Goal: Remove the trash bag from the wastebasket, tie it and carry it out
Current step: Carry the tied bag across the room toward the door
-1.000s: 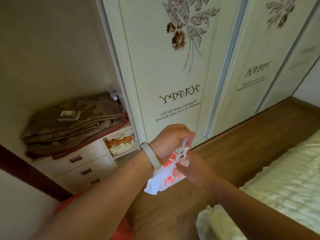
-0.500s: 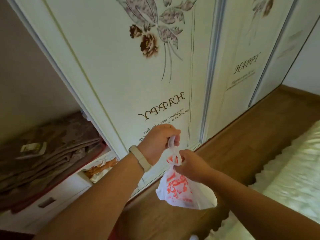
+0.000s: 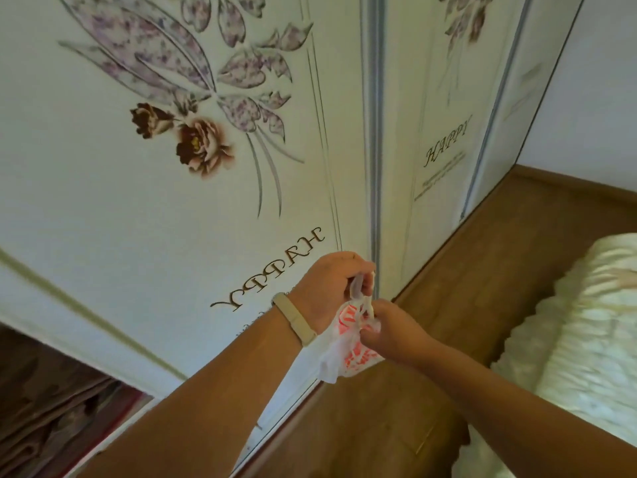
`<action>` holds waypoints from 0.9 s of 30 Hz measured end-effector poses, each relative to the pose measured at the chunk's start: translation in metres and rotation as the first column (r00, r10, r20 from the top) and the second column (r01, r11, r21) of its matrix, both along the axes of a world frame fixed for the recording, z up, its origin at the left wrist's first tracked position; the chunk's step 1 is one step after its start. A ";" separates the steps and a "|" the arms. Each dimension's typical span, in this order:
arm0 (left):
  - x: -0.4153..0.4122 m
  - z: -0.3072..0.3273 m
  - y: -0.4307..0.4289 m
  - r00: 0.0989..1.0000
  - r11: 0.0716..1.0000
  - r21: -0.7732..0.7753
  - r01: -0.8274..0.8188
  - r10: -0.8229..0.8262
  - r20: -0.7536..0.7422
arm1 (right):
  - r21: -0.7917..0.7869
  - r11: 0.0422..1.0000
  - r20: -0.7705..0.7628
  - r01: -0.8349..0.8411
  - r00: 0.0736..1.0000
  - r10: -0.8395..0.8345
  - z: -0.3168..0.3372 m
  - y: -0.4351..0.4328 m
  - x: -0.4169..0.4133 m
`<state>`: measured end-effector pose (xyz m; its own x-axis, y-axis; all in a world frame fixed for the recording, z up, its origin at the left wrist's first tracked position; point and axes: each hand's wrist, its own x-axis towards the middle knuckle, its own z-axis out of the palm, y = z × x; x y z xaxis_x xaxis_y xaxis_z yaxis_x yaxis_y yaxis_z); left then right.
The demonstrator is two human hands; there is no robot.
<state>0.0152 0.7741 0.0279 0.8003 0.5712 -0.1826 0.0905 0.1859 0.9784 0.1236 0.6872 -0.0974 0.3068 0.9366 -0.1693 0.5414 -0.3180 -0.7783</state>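
Hands work at chest height: left hand (image 3: 331, 288) pinches a handle of the trash bag (image 3: 344, 353), right hand (image 3: 389, 329) grips the neck; cinching the knot low would likely seal it best.

Head view: looking forward and down from the person's head, facing the wardrobe doors (image 3: 206, 208).
Nearness: sitting close over both forearms.
Edges: taking in floor (image 3: 482, 288) and bed (image 3: 586, 322) at right.

Both hands (image 3: 362, 305) clenched (fingers curled)
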 end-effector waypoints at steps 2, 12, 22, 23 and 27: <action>0.023 -0.003 0.016 0.999 0.999 -0.011 0.041 -0.041 0.011 | -0.006 0.998 0.007 0.057 0.998 -0.057 0.000 0.012 0.019; 0.134 -0.035 0.094 0.951 0.935 -0.181 0.306 -0.308 0.018 | -0.116 0.927 0.023 0.358 0.934 -0.358 -0.004 0.056 0.102; 0.236 -0.047 0.122 0.798 0.791 -0.106 0.602 -0.602 0.042 | -0.052 0.761 0.059 0.646 0.763 -0.644 0.007 0.065 0.143; 0.243 -0.044 0.121 0.781 0.775 -0.104 0.623 -0.624 0.027 | -0.037 0.751 0.071 0.659 0.752 -0.656 0.010 0.064 0.146; 0.273 -0.035 0.115 0.739 0.724 -0.183 0.665 -0.674 0.019 | -0.005 0.719 0.095 0.695 0.716 -0.691 0.023 0.057 0.163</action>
